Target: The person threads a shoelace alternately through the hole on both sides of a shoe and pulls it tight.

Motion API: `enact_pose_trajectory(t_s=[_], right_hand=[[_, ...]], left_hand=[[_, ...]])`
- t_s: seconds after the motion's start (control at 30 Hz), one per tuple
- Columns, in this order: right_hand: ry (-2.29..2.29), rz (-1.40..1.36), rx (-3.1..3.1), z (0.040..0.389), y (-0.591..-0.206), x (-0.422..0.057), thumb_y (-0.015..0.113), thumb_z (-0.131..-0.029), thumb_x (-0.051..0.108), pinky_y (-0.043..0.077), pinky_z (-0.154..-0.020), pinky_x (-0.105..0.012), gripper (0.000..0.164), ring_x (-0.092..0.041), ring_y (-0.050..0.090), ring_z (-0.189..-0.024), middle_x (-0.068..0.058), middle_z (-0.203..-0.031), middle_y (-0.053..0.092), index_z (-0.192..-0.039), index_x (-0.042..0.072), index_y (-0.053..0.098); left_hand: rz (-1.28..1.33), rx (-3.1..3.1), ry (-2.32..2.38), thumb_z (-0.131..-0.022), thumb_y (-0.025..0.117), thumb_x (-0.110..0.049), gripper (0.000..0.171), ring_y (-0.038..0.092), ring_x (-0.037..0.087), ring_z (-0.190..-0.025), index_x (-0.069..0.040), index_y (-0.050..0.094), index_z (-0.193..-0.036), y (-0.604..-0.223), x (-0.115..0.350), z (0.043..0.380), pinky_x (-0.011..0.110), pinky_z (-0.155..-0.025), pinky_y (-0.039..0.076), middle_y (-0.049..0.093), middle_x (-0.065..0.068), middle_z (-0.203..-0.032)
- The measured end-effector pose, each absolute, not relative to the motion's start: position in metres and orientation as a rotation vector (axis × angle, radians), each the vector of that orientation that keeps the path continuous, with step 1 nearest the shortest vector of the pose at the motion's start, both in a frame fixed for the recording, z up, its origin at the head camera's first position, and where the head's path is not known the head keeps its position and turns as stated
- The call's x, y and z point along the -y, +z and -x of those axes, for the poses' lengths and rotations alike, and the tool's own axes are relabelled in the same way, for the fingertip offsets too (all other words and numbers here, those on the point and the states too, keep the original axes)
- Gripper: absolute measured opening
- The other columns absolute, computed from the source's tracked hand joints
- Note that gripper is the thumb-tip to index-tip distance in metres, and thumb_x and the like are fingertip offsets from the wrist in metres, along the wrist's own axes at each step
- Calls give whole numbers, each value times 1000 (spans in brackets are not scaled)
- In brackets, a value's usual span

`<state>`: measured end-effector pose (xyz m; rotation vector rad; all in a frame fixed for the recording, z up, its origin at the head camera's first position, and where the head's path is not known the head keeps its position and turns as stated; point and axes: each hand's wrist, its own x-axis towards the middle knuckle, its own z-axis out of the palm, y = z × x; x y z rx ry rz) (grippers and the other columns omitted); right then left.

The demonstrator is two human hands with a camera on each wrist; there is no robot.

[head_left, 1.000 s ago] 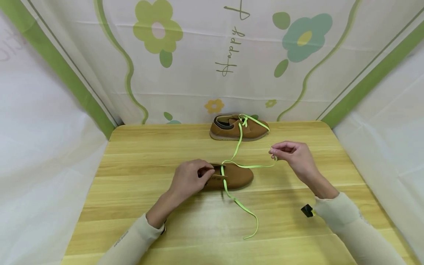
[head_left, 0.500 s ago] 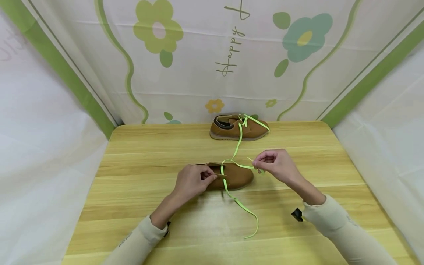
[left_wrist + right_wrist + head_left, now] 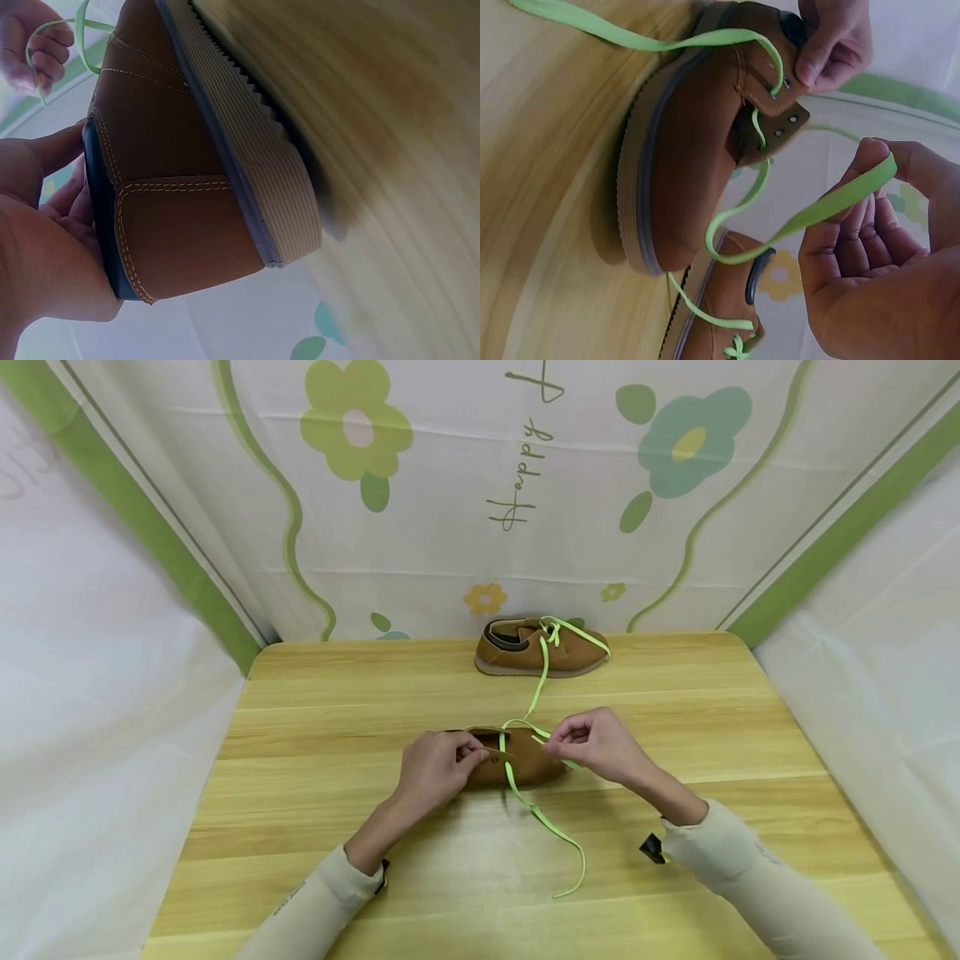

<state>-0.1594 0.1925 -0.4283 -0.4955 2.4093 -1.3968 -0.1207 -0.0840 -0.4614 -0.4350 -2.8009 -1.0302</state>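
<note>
A brown shoe (image 3: 534, 768) stands on the table, toe to the right. My left hand (image 3: 431, 770) pinches the near eyelet flap (image 3: 769, 79) by its edge. A bright green lace (image 3: 847, 196) crosses between the two flaps, through the eyelets closest to the toe. My right hand (image 3: 600, 747) pinches that lace near one end, just above the toe; the tip sticks out past the fingers toward the flap. The lace's other end lies on the table toward me. In the left wrist view, the heel (image 3: 180, 240) hides part of the left fingers.
A second brown shoe (image 3: 495, 656), tied with green lace, stands at the table's back edge. One of its lace ends (image 3: 536, 693) trails toward the nearer shoe. White curtains (image 3: 450, 543) with printed flowers enclose the wooden table (image 3: 337, 693) behind and at the sides.
My right hand has moved left and slightly toward me, bringing the lace end over the toe. My left hand has shifted slightly along the near flap. The far shoe has stayed put.
</note>
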Motion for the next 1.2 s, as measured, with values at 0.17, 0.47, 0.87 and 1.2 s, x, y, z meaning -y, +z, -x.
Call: enact_pose_trajectory(t_s=[0.17,0.47,0.87,1.2], right_hand=[[-1334,567,-2390,157,-435,-178,77,-90,11,42,-52,-21,11,-10,61,-59,-7,-75,76,-86,2,80],[-1285,629,-2344,153,-447,-155,76,-91,8,38,-50,-20,11,-6,53,-55,2,-75,76,-81,9,81],[-1275,604,-2402,149,-455,-139,79,-89,7,35,-50,-20,11,-5,48,-55,2,-76,77,-78,8,79],[-1266,696,-2578,148,-462,-131,83,-87,9,44,-53,-20,18,-2,52,-53,8,-63,69,-71,13,77]], left_hand=[[420,2805,-1025,-95,82,-26,10,44,3,-50,-21,82,-86,-461,83,121,24,-46,32,62,-14,-63],[411,2800,-992,-94,82,-27,11,46,1,-51,-21,81,-85,-463,83,121,24,-46,35,64,-14,-64],[412,2797,-993,-92,85,-26,10,50,-1,-55,-22,80,-84,-464,84,121,24,-49,38,71,-14,-72],[410,2784,-1026,-91,86,-25,9,59,-2,-60,-22,80,-84,-464,83,120,25,-53,43,73,-13,-74]])
